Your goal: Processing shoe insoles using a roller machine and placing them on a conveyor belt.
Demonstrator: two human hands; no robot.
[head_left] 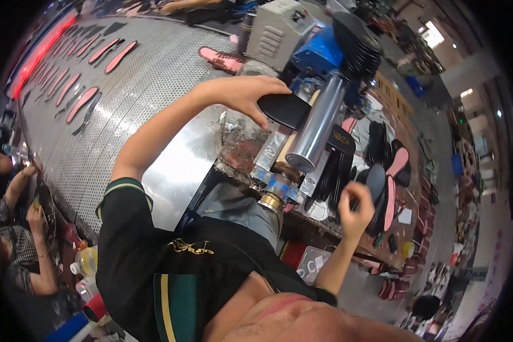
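Observation:
My left hand [246, 97] grips the rounded end of a black insole [286, 109], thumb beneath and fingers along its far edge. The insole lies against the shiny metal roller [319, 122] of a machine. On the roller's other side a black piece with gold print [341, 138] sticks out; whether it belongs to the same insole I cannot tell. My right hand [356, 212] is raised near the bench, right of the roller, with fingers curled towards the thumb and nothing visible in them.
Black insoles [332, 176] and pink ones [389, 205] lie on the bench to the right. A black stack [356, 43] stands behind the roller. Pink and black insoles [82, 104] lie on the perforated metal belt [148, 74] at left. Another person [25, 251] works at far left.

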